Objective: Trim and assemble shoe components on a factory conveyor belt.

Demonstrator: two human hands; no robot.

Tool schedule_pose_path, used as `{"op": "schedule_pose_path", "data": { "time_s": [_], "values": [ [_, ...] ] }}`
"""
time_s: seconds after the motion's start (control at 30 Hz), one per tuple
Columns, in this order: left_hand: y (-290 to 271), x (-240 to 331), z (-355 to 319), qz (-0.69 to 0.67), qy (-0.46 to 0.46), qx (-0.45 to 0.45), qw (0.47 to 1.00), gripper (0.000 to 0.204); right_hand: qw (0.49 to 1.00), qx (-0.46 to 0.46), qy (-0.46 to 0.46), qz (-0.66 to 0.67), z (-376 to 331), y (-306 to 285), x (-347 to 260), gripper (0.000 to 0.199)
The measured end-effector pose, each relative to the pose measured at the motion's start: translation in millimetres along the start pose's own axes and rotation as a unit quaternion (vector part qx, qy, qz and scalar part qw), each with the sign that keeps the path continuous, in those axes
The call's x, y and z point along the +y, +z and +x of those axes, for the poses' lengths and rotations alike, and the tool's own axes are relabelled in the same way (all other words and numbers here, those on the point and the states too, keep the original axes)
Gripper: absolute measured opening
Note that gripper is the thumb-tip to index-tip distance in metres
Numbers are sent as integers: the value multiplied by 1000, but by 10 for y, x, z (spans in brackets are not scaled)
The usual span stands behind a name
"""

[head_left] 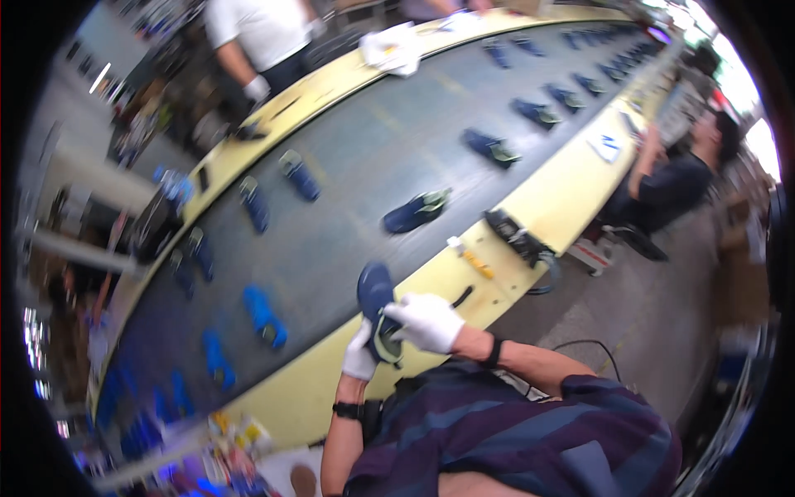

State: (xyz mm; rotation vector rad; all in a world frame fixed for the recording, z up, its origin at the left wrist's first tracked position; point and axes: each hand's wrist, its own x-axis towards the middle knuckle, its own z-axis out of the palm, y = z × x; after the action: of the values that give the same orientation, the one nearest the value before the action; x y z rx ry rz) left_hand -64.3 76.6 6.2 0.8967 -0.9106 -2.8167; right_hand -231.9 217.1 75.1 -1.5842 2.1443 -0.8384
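While held — shoe btwn hands

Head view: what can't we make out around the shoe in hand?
- Blue shoe: its lower part is covered by the gloved left hand and right hand.
- Small bottle and dark tool on the yellow conveyor edge: too small to identify.
- Far shoes on the conveyor: blurred, details lost.
- Lower-left clutter: smeared at the fisheye rim.
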Motion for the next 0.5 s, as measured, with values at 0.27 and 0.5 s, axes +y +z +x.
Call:
{"op": "schedule_pose_path", "data": {
  "time_s": [0.27,0.5],
  "values": [
    [-1168,-834,880,92,-215,21,972,79,990,-93,97,34,-290,1132,733,23],
    [-1499,-980,898,212,-148,118,959,56,995,-71,75,1,-157,1467,619,21]
  ]
}}
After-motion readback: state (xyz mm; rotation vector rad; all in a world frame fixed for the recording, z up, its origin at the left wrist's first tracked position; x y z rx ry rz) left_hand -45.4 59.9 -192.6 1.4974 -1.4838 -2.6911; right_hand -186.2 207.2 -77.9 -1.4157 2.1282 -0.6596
